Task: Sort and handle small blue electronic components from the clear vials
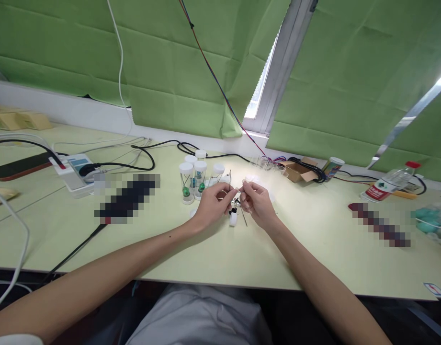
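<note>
Grey, thin, metal-looking rod (241, 191), pinched in closed left fingers (229, 196) and right fingers (247, 188), likely light, stiff, slippery: hold near ends.

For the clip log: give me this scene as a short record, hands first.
left hand: fingers bent, close to the right hand
right hand: thumb and finger pinched
at fingertips: thin piece, too small to identify
below hands: small white piece on the table
beyond left hand: white-capped clear containers
far right: red-capped bottle
backdrop: green blinds
</note>
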`<state>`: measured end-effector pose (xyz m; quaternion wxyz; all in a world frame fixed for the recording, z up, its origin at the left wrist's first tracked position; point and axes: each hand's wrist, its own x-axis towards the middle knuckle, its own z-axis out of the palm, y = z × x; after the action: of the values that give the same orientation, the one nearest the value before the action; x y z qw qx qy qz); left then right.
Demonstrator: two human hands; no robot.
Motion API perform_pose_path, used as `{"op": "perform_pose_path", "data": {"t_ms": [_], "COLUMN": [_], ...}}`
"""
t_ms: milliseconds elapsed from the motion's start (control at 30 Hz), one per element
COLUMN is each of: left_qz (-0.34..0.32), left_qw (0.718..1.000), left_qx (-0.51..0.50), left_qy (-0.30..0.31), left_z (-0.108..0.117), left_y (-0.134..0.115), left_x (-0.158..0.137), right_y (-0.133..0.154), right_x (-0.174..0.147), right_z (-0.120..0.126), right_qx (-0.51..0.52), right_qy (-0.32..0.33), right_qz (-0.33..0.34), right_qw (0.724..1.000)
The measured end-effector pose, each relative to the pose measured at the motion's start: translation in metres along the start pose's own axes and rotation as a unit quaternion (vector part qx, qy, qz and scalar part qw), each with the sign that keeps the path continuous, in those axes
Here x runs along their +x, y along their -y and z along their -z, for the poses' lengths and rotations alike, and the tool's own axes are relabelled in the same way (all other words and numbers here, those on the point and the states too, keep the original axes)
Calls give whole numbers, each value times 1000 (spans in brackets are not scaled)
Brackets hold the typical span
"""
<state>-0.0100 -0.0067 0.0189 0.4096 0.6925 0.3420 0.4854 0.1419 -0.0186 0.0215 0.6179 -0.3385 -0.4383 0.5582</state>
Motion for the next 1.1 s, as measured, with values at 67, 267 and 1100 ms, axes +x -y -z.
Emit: {"op": "perform_pose_path", "data": {"t_ms": [67,267,1100], "left_qz": [-16,-3,-108], "left_qw": [1000,1000,985], "left_qx": [12,-4,120], "left_qy": [1,-5,-61], "left_z": [0,-1,1], "left_y": [1,-2,7], "left_x": [0,0,2], "right_y": [0,1,0], "right_x": [0,0,-2], "right_z": [0,1,-1], "right_qx": [20,59,-26], "right_qy": [0,24,12], "right_qz": [-15,-24,-16], "right_qw": [1000,998,999]}}
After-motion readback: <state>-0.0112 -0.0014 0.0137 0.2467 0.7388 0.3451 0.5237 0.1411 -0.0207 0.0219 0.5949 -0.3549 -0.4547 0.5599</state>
